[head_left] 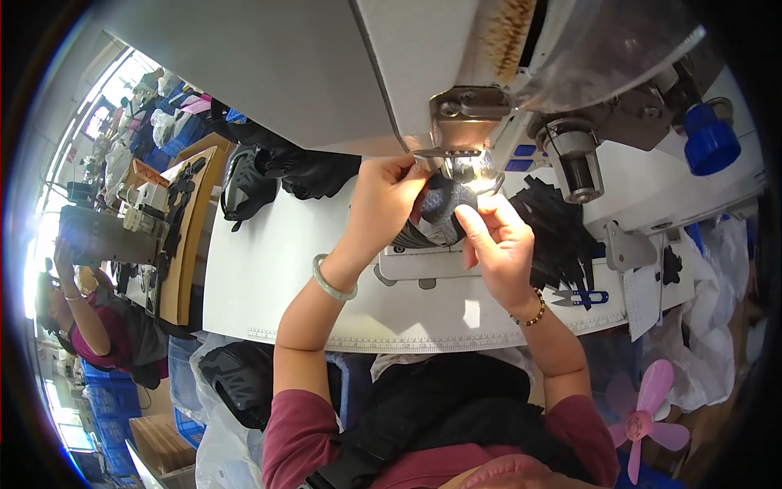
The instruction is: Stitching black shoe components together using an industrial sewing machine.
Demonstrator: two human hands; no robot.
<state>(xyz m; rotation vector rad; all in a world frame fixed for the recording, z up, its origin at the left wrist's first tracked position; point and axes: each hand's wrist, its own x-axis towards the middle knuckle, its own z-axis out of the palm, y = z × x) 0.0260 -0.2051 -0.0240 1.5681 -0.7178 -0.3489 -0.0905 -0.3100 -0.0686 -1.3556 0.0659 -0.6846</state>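
Observation:
A dark grey and black shoe upper (444, 210) sits curved under the lit needle area of a sewing machine (464, 122). On its left edge, my left hand (384, 200) is closed with the fingertips close to the presser foot. The thumb and fingers of my right hand (498, 243) pinch the upper's right edge. Parts of the upper are covered by my fingers and the machine head. Right of my right hand lies a pile of black strips (554, 224), and below it are blue-handled thread snips (582, 298).
Finished-looking black shoe uppers (248, 183) lie at the table's far left. A ruler strip (391, 345) runs along the white table's front edge. A pink fan (639, 424) stands low at the right. Another person (98, 326) works at a machine on the left.

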